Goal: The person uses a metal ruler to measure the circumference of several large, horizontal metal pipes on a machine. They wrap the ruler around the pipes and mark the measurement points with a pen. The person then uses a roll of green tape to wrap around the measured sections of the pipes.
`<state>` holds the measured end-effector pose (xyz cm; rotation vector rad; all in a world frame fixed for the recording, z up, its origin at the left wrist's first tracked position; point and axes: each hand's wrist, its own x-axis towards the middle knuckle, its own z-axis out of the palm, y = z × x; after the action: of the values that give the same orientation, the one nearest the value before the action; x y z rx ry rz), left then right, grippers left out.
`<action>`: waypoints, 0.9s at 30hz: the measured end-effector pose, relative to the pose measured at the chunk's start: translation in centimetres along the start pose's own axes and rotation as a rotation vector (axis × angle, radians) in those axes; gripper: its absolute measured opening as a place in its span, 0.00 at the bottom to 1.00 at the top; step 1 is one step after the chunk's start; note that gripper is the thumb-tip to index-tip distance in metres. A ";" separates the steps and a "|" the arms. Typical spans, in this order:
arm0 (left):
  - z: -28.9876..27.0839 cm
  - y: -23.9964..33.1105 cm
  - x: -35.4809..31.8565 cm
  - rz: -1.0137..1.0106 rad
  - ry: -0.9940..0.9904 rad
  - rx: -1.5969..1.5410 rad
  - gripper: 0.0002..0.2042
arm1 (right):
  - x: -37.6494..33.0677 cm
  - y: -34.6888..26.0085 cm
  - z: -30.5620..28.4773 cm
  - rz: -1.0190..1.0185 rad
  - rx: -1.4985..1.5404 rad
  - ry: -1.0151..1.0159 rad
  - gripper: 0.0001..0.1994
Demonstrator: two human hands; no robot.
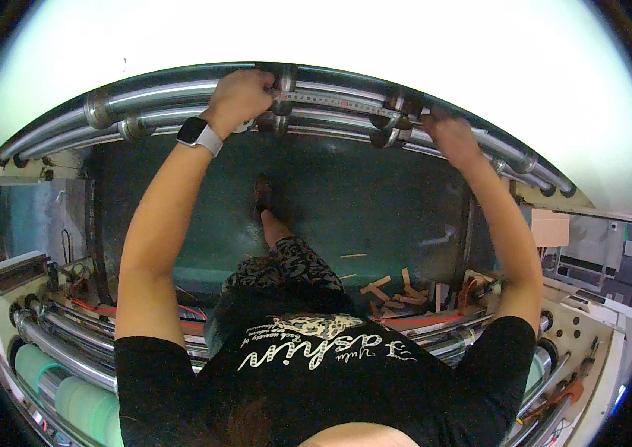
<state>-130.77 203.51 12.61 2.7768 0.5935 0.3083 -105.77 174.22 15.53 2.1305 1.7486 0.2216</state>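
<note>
A pale tape measure blade (335, 103) with dark and red marks is stretched along the polished metal shafts (163, 94). My left hand (243, 95) is closed at the blade's left end, knuckles up, beside a dark ring-shaped collar (283, 78). Part of a small whitish thing shows under that hand; I cannot make out what it is. At the blade's right end my right hand (450, 138) is closed, its fingertips partly hidden against the shafts. Between the hands, another pair of collars (398, 119) sits on the shafts just under the blade.
A large white machine surface (316, 33) rises beyond the shafts. Behind me run metal rollers (70, 350) and green rolls (89, 406). Wooden strips (398, 294) lie scattered low on the right. My foot (262, 192) stands on the dark green floor (361, 201).
</note>
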 end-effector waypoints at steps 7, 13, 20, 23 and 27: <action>-0.2 0.2 0.4 -0.043 -0.089 -0.028 0.11 | -1.6 -4.2 6.6 0.380 0.516 0.354 0.10; 0.3 0.0 0.0 0.000 0.016 -0.060 0.12 | 1.1 -11.2 9.8 0.818 1.416 0.638 0.14; -0.5 0.5 0.0 -0.033 -0.076 -0.054 0.12 | 2.4 -15.0 8.2 1.030 1.987 0.954 0.16; -0.6 0.8 -0.2 -0.006 -0.040 -0.042 0.11 | 1.4 -16.1 9.1 1.078 2.045 0.910 0.17; 0.0 0.0 -0.3 -0.025 -0.028 -0.054 0.12 | 1.8 -16.9 7.8 1.156 2.132 0.915 0.18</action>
<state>-131.03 203.41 12.59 2.7155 0.6037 0.2749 -118.06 177.24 1.72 4.8478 -0.2506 -1.0855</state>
